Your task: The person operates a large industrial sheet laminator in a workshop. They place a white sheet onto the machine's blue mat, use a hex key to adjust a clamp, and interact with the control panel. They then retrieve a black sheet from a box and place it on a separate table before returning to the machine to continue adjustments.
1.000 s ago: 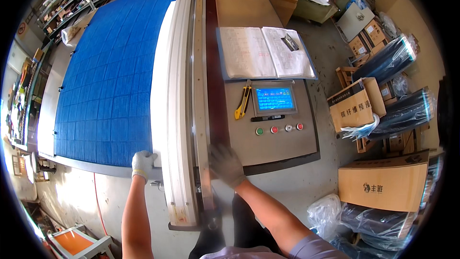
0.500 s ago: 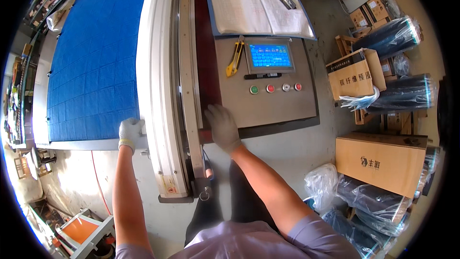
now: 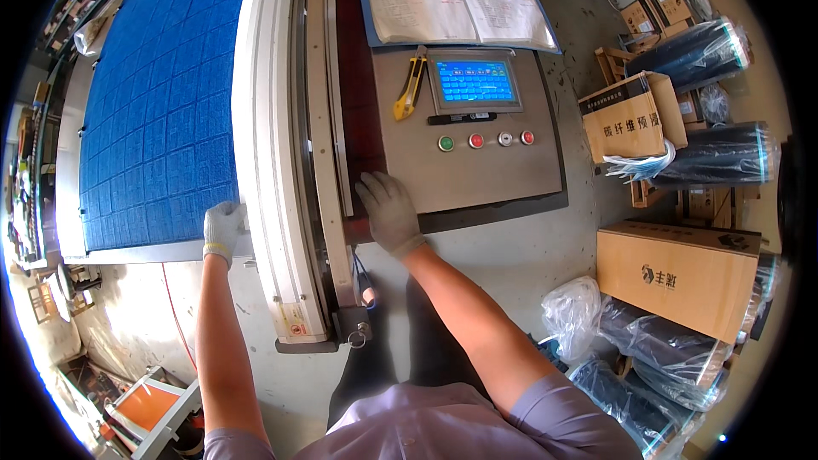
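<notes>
My left hand [image 3: 223,230], in a pale knit glove, is at the front edge of the blue gridded machine bed [image 3: 162,132], close beside the white gantry beam [image 3: 274,145]. Its fingers are bent together toward the beam; whatever they grip is hidden. Right of the beam, my right hand [image 3: 389,215], gloved too, lies with fingers stretched over the dark red strip [image 3: 365,132] and the near left corner of the grey control panel [image 3: 477,183]. Nothing shows in it. A lit blue touchscreen [image 3: 474,82], a yellow utility knife [image 3: 410,89] and a black marker [image 3: 461,117] are farther up the panel.
Four round buttons [image 3: 477,141] line the panel below the screen. An open blue folder of papers [image 3: 460,0] is behind it. Cardboard boxes [image 3: 677,281] and plastic-wrapped dark rolls [image 3: 711,158] stand at the right. A key ring [image 3: 358,338] hangs at the beam's near end.
The view has shifted slightly, so the bed, beam and panel appear a little higher and farther left. Both hands stay in about the same places on the machine.
</notes>
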Demonstrator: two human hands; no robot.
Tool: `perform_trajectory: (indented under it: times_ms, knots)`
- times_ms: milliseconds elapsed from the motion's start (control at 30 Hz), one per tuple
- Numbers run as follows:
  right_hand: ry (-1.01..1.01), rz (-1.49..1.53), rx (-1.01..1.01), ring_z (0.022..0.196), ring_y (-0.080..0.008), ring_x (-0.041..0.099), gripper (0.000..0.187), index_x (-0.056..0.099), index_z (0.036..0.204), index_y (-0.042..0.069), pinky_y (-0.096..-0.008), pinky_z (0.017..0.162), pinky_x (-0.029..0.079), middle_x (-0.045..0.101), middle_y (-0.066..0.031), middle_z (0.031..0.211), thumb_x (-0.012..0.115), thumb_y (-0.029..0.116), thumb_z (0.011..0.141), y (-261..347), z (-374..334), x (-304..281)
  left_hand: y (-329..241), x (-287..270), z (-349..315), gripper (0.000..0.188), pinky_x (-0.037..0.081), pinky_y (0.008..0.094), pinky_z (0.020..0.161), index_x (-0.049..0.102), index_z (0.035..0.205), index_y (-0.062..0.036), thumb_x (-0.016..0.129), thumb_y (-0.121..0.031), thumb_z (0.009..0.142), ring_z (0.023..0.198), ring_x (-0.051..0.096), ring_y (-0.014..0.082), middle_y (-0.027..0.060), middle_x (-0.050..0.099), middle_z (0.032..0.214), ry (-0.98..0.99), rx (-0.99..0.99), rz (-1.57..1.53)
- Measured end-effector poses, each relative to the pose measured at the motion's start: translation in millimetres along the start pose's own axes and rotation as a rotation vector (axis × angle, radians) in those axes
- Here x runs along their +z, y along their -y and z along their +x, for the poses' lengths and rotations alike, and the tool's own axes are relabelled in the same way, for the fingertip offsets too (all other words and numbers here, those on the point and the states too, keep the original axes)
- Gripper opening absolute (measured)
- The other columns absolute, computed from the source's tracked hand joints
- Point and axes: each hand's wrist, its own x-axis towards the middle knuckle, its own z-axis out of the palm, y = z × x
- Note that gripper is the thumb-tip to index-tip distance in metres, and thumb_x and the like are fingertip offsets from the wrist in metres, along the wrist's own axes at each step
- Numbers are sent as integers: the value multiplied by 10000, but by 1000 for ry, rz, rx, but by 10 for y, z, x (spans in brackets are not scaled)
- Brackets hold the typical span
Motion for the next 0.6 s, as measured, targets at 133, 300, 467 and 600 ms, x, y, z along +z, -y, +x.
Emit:
perform_trajectory:
  times_ms: [133,300,467,600]
  knots:
    - [-1,-5,-5,1297,-318,439,461,583,1262,30,-450,1137,300,507,-139,1389,526,132,816,-4,0,-4,-32,3,-24,219,515,289,549,693,882,54,678,-163,860,602,551,109,37,608,699,12,-22,-26]
    - [21,-33,-28,1308,-307,427,466,568,1293,53,-439,1138,294,501,-119,1401,527,152,840,22,20,-64,-2,1,-10,204,504,281,542,694,886,51,683,-152,861,590,546,111,36,611,698,6,-2,-36]
    - [134,-88,-94,1324,-296,404,458,554,1321,97,-425,1125,301,479,-80,1426,540,249,889,102,88,-228,19,2,-4,189,478,283,528,702,865,38,688,-151,855,574,537,112,31,606,673,1,-7,-17]
    - [170,-39,-80,1314,-295,407,481,567,1303,115,-435,1106,316,475,-63,1431,587,348,883,143,146,-292,-8,-5,3,214,469,288,526,700,853,44,692,-170,849,574,542,119,36,605,662,13,-7,-4]
